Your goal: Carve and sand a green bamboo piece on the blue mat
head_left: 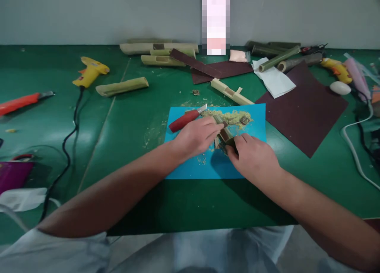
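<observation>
My right hand (257, 154) is closed around the near end of a short bamboo tube (219, 118) with a slot cut in its side. The tube lies tilted over a blue sheet (190, 172). At the slot, my left hand (197, 134) pinches a small dark brown piece, apparently sandpaper (225, 124); its fingertips partly hide it. A red-handled cutting knife (185, 120) rests beside my left hand, blade pointing away. Pale green shavings (237, 116) are heaped behind the tube. Small bamboo scraps lie by my fingers.
Larger brown sandpaper sheets (305, 114) lie right and behind. Several cut bamboo pieces (123, 86) are spread along the back, one slotted (231, 91) just beyond the blue sheet. Yellow glue guns (90, 72) with cords sit at both sides. An orange cutter (22, 102) lies far left.
</observation>
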`<action>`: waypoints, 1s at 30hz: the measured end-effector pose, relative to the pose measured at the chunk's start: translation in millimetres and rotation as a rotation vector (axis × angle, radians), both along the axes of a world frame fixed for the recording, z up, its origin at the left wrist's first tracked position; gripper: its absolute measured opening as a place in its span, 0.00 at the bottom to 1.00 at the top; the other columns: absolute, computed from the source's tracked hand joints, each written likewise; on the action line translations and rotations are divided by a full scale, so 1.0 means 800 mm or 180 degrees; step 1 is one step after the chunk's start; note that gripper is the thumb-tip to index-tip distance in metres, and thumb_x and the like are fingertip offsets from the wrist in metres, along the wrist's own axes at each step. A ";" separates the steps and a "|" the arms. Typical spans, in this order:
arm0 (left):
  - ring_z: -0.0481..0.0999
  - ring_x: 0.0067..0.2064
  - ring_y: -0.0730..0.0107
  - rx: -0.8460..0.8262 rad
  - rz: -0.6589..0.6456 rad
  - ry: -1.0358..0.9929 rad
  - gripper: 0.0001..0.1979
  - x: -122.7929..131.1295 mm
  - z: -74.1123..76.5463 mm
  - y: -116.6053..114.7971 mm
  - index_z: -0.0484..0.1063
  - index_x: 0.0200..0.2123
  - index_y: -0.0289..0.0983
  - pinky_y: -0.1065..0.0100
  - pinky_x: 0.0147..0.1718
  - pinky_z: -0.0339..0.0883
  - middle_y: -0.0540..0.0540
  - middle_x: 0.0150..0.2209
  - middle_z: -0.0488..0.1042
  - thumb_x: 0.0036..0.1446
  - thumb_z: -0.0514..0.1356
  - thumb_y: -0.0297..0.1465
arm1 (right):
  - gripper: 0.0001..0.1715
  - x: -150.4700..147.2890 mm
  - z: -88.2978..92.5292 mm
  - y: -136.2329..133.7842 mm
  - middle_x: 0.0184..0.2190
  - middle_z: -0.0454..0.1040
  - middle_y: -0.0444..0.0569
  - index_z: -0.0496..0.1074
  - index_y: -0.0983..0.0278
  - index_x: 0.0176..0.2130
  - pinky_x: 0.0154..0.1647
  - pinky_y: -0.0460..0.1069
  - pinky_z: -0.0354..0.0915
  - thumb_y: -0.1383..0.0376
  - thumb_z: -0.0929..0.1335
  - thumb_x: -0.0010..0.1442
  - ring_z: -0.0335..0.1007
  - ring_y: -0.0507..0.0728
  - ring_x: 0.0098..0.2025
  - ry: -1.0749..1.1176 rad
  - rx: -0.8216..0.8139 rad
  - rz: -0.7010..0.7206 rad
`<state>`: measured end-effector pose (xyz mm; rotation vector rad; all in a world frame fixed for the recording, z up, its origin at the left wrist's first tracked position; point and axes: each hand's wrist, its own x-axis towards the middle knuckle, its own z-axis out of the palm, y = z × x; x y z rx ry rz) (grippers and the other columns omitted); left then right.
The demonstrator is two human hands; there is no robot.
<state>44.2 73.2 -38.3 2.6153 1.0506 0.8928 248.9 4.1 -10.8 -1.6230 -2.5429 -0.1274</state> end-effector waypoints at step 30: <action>0.63 0.18 0.78 -0.1606 0.0809 -0.1485 0.09 0.004 0.029 0.002 0.78 0.34 0.38 0.73 0.15 0.57 0.51 0.20 0.72 0.62 0.59 0.34 | 0.15 0.002 0.005 0.003 0.29 0.74 0.50 0.73 0.65 0.33 0.26 0.51 0.45 0.60 0.64 0.66 0.68 0.55 0.29 0.0160 -0.0319 -0.0181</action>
